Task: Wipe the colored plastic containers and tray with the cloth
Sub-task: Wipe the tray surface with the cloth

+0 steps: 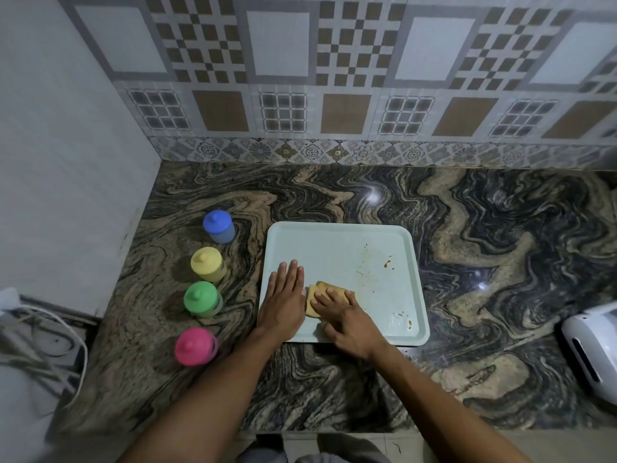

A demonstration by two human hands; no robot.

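A pale blue-green tray (337,243) lies flat on the marble counter, with brown smears on its right half and near its lower right corner. My left hand (283,300) presses flat on the tray's left edge, fingers together and extended. My right hand (344,315) lies palm down on a folded tan cloth (314,294) at the tray's lower left. Left of the tray stand several lidded plastic containers in a column: blue (218,227), yellow (207,264), green (201,298) and pink (194,345).
The dark swirled marble counter (484,245) meets a tiled wall at the back and a white wall on the left. A white appliance (592,349) sits at the right edge. White cables (46,332) lie at the far left.
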